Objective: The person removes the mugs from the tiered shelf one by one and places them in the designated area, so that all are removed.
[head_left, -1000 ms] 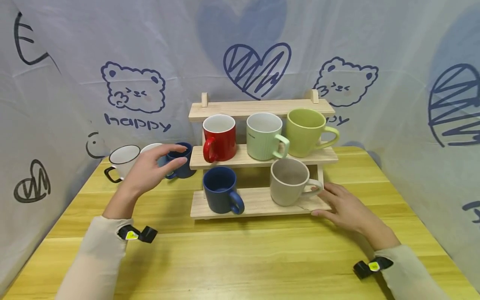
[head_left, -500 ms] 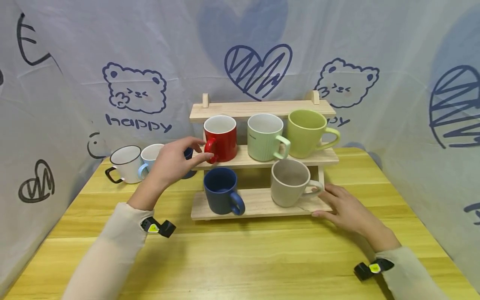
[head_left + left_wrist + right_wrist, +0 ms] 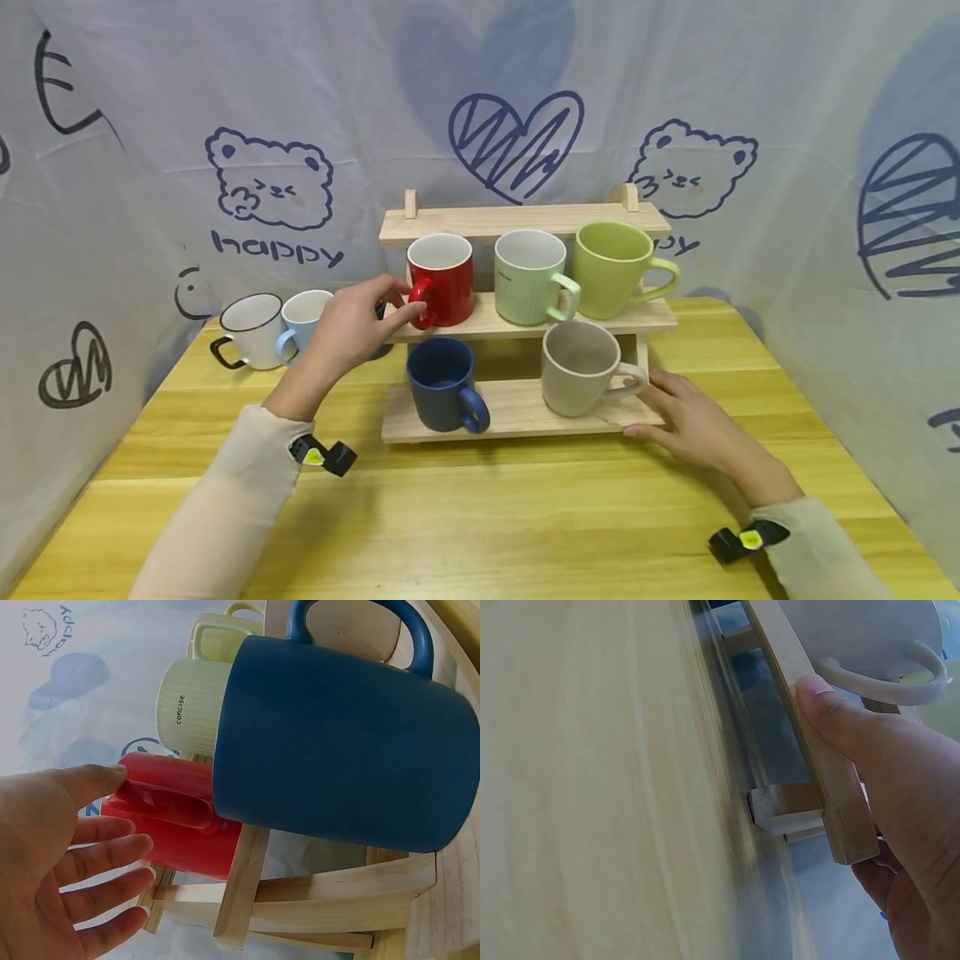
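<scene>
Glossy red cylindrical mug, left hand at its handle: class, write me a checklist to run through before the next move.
1. Red mug upright on the three-tier pale wooden rack: ok.
2. Left hand securely gripping the red handle: cannot tell.
3. Right hand steadying the rack's bottom tier: ok, holding its end.
4. Gap between red mug and pale green ribbed mug: ok.
5. Red mug empty: cannot tell.

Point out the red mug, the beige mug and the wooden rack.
Red mug (image 3: 454, 289): head view, on its outer wall.
Beige mug (image 3: 572, 383): head view, front of its body.
Wooden rack (image 3: 513, 406): head view, bare lower shelf.
</scene>
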`<action>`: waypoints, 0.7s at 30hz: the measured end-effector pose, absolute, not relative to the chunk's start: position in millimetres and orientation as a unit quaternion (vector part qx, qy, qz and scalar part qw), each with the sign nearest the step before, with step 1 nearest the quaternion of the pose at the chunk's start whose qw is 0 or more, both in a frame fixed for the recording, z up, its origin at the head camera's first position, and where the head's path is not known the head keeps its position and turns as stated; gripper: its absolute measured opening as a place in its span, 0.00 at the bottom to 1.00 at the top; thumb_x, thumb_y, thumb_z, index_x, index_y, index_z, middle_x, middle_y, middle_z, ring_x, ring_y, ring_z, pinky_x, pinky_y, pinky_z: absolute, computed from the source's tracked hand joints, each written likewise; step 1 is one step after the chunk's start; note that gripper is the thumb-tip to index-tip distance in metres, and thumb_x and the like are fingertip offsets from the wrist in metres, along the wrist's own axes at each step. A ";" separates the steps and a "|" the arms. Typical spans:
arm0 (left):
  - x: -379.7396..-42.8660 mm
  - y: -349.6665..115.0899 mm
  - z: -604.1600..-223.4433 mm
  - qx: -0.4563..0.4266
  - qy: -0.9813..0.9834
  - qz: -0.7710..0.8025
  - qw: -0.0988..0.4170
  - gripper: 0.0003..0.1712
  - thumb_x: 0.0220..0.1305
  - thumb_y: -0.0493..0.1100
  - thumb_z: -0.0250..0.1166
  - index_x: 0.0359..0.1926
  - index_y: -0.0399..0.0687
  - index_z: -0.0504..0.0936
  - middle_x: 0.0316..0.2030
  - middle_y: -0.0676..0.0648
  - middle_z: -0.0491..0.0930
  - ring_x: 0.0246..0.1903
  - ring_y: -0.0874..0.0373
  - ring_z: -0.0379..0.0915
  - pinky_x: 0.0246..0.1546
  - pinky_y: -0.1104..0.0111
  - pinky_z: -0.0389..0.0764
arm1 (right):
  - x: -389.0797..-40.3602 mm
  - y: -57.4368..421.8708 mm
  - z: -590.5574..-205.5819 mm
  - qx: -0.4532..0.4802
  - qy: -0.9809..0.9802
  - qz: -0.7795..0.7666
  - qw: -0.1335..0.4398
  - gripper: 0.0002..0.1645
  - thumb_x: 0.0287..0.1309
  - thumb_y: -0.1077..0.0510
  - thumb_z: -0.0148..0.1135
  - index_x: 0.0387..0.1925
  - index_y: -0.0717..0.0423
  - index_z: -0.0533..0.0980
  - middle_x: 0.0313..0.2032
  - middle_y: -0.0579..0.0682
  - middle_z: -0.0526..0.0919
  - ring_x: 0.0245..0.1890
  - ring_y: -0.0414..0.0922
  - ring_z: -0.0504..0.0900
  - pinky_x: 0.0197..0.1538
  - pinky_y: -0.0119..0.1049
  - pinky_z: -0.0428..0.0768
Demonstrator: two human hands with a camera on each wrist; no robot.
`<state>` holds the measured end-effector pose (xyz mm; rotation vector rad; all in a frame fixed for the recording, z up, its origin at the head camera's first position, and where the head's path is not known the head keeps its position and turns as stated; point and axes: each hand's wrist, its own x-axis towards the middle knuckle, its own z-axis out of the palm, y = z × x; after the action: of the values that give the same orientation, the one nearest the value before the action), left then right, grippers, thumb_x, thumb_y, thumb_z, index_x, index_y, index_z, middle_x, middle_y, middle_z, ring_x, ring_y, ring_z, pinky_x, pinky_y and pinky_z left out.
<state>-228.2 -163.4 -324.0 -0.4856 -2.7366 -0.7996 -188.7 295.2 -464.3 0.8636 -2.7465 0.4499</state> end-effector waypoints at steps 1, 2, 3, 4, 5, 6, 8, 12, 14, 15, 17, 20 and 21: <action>-228.0 -163.6 -324.2 -0.169 -0.939 -0.272 0.126 0.21 0.65 0.55 0.65 0.51 0.47 0.80 0.39 0.46 0.83 0.39 0.49 0.74 0.36 0.59 0.77 | -188.7 295.2 -464.1 0.295 -0.936 0.153 0.114 0.39 0.54 0.39 0.70 0.62 0.54 0.74 0.61 0.60 0.72 0.58 0.62 0.71 0.56 0.61 0.72; -228.1 -164.0 -324.4 -0.172 -0.939 -0.270 0.128 0.20 0.66 0.55 0.65 0.51 0.47 0.80 0.39 0.46 0.83 0.39 0.49 0.74 0.37 0.59 0.76 | -188.6 295.1 -463.8 0.295 -0.936 0.153 0.113 0.39 0.54 0.39 0.70 0.62 0.54 0.74 0.61 0.60 0.71 0.58 0.62 0.70 0.56 0.62 0.72; -227.8 -164.2 -324.6 -0.175 -0.938 -0.269 0.132 0.19 0.66 0.54 0.65 0.50 0.46 0.81 0.39 0.46 0.83 0.39 0.49 0.74 0.37 0.59 0.76 | -188.5 294.9 -463.5 0.295 -0.936 0.152 0.112 0.39 0.54 0.39 0.70 0.62 0.55 0.74 0.61 0.60 0.71 0.58 0.62 0.70 0.56 0.62 0.72; -227.8 -164.7 -324.8 -0.177 -0.937 -0.268 0.136 0.18 0.66 0.52 0.65 0.50 0.46 0.81 0.38 0.46 0.83 0.39 0.49 0.75 0.37 0.58 0.76 | -188.4 294.7 -463.3 0.295 -0.937 0.152 0.111 0.39 0.54 0.39 0.70 0.62 0.55 0.73 0.61 0.60 0.71 0.59 0.62 0.70 0.56 0.61 0.72; -227.8 -165.5 -325.1 -0.179 -0.936 -0.268 0.140 0.17 0.67 0.51 0.65 0.49 0.45 0.81 0.38 0.46 0.84 0.39 0.48 0.75 0.38 0.58 0.76 | -188.3 294.7 -463.0 0.295 -0.937 0.152 0.109 0.40 0.54 0.39 0.70 0.63 0.55 0.73 0.62 0.60 0.71 0.59 0.62 0.70 0.57 0.62 0.72; -228.0 -166.5 -325.5 -0.178 -0.935 -0.270 0.144 0.16 0.67 0.50 0.65 0.49 0.45 0.81 0.39 0.45 0.84 0.39 0.48 0.76 0.39 0.57 0.76 | -188.2 294.5 -462.7 0.295 -0.937 0.152 0.108 0.40 0.54 0.39 0.69 0.63 0.55 0.73 0.62 0.60 0.70 0.59 0.62 0.70 0.57 0.62 0.72; -228.6 -168.8 -326.2 -0.173 -0.935 -0.274 0.145 0.15 0.68 0.49 0.64 0.49 0.45 0.82 0.40 0.45 0.84 0.41 0.47 0.77 0.42 0.55 0.78 | -187.9 294.2 -462.1 0.293 -0.938 0.152 0.107 0.40 0.55 0.39 0.69 0.63 0.55 0.73 0.62 0.60 0.70 0.59 0.62 0.70 0.57 0.62 0.72; -231.2 -174.2 -327.1 -0.161 -0.934 -0.292 0.128 0.17 0.69 0.51 0.62 0.52 0.46 0.81 0.42 0.45 0.84 0.45 0.46 0.77 0.49 0.52 0.79 | -187.7 294.6 -461.6 0.291 -0.938 0.155 0.105 0.40 0.55 0.40 0.70 0.63 0.55 0.73 0.62 0.60 0.70 0.59 0.62 0.69 0.57 0.62 0.71; -232.1 -176.1 -326.3 -0.156 -0.932 -0.308 0.111 0.18 0.70 0.51 0.61 0.53 0.46 0.80 0.44 0.44 0.84 0.46 0.46 0.78 0.50 0.52 0.79 | -187.8 294.9 -462.1 0.290 -0.939 0.155 0.105 0.39 0.54 0.39 0.70 0.63 0.55 0.73 0.62 0.60 0.70 0.59 0.62 0.69 0.57 0.62 0.71; -232.5 -176.9 -325.8 -0.155 -0.931 -0.314 0.104 0.18 0.71 0.51 0.60 0.54 0.46 0.80 0.45 0.43 0.83 0.46 0.45 0.78 0.51 0.52 0.79 | -187.8 294.9 -462.3 0.290 -0.939 0.156 0.104 0.39 0.55 0.39 0.70 0.63 0.55 0.73 0.62 0.60 0.70 0.59 0.62 0.69 0.57 0.62 0.71; -234.3 -178.2 -325.0 -0.150 -0.929 -0.327 0.091 0.18 0.71 0.50 0.60 0.55 0.45 0.79 0.46 0.42 0.83 0.47 0.45 0.78 0.51 0.51 0.79 | -188.0 294.9 -462.9 0.290 -0.938 0.157 0.104 0.39 0.54 0.39 0.70 0.63 0.55 0.73 0.62 0.60 0.70 0.59 0.62 0.69 0.57 0.61 0.71; -237.0 -179.5 -324.3 -0.144 -0.924 -0.346 0.075 0.17 0.71 0.47 0.60 0.55 0.44 0.78 0.48 0.41 0.82 0.47 0.45 0.79 0.51 0.52 0.79 | -188.6 295.0 -463.5 0.289 -0.938 0.159 0.103 0.40 0.54 0.39 0.70 0.63 0.55 0.73 0.62 0.60 0.70 0.60 0.62 0.69 0.57 0.61 0.71; -238.1 -179.8 -324.4 -0.144 -0.921 -0.355 0.071 0.17 0.71 0.46 0.61 0.56 0.43 0.78 0.48 0.41 0.82 0.47 0.45 0.79 0.51 0.52 0.80 | -189.0 295.2 -463.8 0.289 -0.938 0.159 0.103 0.40 0.54 0.39 0.70 0.63 0.55 0.73 0.62 0.60 0.70 0.60 0.62 0.69 0.57 0.61 0.71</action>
<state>-238.1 -179.8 -324.4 -0.4334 -2.7684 -1.0688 -189.0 295.2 -463.8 0.8542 -2.7686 0.4691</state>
